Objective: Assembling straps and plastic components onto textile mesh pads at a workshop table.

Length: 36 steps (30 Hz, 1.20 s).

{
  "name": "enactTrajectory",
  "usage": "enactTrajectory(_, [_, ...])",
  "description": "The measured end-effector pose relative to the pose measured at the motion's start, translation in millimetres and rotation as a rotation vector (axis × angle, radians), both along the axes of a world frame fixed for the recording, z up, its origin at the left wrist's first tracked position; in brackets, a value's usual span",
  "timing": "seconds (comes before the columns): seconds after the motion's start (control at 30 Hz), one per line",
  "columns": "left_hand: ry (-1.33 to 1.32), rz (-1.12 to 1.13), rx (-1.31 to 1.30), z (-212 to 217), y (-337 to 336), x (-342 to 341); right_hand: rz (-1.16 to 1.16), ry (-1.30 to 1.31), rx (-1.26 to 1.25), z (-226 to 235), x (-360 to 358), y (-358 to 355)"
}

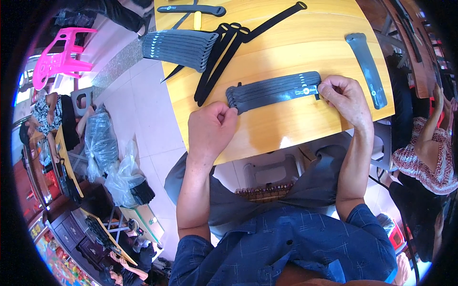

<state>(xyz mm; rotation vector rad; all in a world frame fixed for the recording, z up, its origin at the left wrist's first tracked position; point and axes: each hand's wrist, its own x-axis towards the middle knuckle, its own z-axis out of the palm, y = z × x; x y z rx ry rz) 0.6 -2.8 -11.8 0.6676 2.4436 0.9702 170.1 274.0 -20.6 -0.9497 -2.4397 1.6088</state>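
Observation:
A fanned stack of dark grey straps point(274, 90) with looped ends and a printed front lies flat on the table before me. My left hand point(211, 129) is closed, thumb against curled fingers, at the looped left end of that stack. At the opposite end, my right hand point(347, 97) pinches the edge of the front strap between thumb and fingers. Another fanned bundle of grey straps point(183, 46) lies at the far left, beside several loose black straps point(222, 62) with ring ends. A narrow grey strap bundle point(366, 69) rests to the right.
The yellow wooden table point(286, 47) has a curved right edge. At its far end are a single grey strap point(191, 9) and a small yellow object point(197, 20). A pink plastic stool point(62, 59) and plastic-wrapped bundles point(101, 136) stand on the left floor. People sit at both sides.

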Motion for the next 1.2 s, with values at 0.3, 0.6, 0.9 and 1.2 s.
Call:
enactTrajectory(0.3, [0.031,-0.018,0.018,0,1,1,0.005,0.015,-0.002,0,1,1])
enactTrajectory(0.6, [0.001,-0.004,0.017,-4,-1,-1,0.001,-0.024,0.115,7,-2,-3])
enactTrajectory(0.9, [0.061,-0.027,0.006,-3,1,0,-0.020,-0.080,0.263,11,-6,-6])
enactTrajectory(1.2, [0.046,-0.018,0.009,-4,1,-1,-0.018,-0.033,0.270,6,-4,-6])
